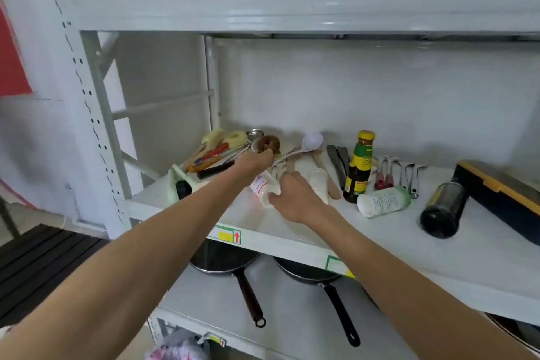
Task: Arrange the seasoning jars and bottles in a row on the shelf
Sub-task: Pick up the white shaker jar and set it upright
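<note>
I see both hands out over the shelf (292, 231). My left hand (253, 161) is curled around the top end of a white bottle (264, 187), my right hand (295, 199) cups its base, fingers wrapped. Right of that hand, a sauce bottle (358, 166) stands upright; a green-tinted jar (383, 201) and dark bottle (444, 209) lie beyond it.

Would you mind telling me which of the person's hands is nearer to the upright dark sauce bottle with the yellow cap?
Right. The right hand lies just left of the sauce bottle, resting on a small white bottle. The left hand is farther left, near the utensil pile.
</note>
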A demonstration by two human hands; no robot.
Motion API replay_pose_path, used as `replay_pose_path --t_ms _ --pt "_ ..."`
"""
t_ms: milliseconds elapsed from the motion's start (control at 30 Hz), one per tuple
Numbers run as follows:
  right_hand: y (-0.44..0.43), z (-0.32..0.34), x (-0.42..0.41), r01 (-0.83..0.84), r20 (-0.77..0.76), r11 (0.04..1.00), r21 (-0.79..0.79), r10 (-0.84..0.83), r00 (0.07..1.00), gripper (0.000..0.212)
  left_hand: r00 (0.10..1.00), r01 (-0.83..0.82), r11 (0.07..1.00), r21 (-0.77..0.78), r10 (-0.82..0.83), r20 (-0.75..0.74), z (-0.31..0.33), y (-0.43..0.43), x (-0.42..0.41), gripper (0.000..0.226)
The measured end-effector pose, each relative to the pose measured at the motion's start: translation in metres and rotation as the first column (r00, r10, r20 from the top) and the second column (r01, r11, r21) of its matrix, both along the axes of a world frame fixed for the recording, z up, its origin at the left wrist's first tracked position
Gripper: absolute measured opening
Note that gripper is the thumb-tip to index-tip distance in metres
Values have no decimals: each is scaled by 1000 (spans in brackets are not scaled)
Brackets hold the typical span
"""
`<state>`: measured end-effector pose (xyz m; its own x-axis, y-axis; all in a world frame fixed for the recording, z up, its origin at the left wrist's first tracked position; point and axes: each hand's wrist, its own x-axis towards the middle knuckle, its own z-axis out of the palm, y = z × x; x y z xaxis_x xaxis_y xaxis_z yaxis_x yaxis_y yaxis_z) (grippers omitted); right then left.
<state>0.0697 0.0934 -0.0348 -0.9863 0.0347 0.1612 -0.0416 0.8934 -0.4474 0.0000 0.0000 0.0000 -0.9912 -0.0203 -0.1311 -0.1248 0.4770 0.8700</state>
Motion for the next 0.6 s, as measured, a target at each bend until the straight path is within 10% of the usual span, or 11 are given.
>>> replay_pose_path --t_ms 300,600 --pt "-19 -20 -25 53 32 997 -50 -52 998 42 980 -50 961 -271 99 171 -22 -12 -24 51" --pt "-21 -24 -49 122 -12 992 -30 -123 992 53 991 -21 993 112 6 134 -39 -5 -45 50"
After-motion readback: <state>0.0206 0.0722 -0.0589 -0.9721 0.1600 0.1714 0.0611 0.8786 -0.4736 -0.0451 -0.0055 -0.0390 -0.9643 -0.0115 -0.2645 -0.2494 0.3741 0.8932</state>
